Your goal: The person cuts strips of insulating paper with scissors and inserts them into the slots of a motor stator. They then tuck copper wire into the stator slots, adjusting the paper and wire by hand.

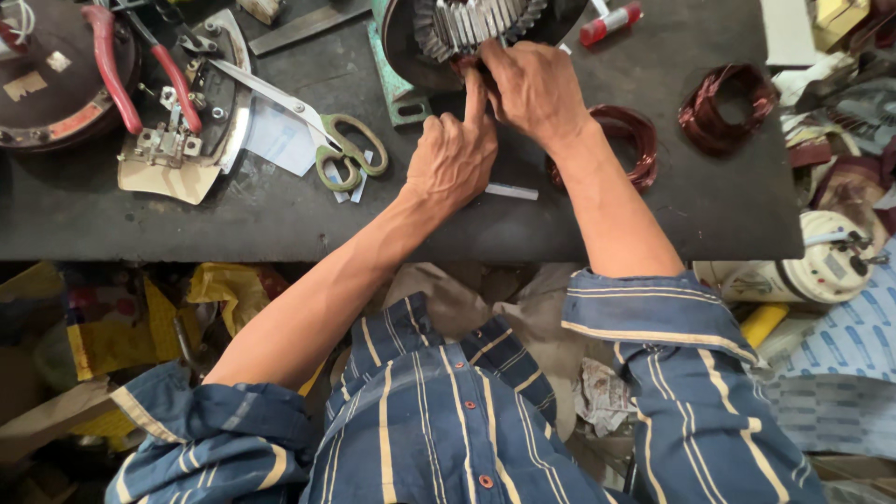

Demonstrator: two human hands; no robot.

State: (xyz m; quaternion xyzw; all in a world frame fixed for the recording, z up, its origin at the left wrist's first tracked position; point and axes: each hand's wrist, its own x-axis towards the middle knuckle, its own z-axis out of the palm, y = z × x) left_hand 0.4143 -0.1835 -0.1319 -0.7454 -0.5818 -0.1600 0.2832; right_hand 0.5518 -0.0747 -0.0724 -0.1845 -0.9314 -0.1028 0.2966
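Motor core (467,23), a round block of metal teeth set in a dark housing, stands at the far edge of the dark workbench (112,215), directly ahead of the person; both hands meet at its near rim. Left hand (455,157) rests on the bench with its fingers curled under and the forefinger stretched straight up to touch the core's lower edge; it grips nothing that can be seen. Right hand (534,89) lies over the same edge, fingers bent down onto the copper winding there; whether it pinches wire I cannot tell. Just beside the right wrist lies a copper wire coil (623,145); a second coil (726,107) sits farther right, well apart. Left of the hands lie green-handled scissors (322,131) on paper scraps; farther left, red-handled pliers (140,70) rest across a metal plate; a small white strip (511,191) lies near the left hand.
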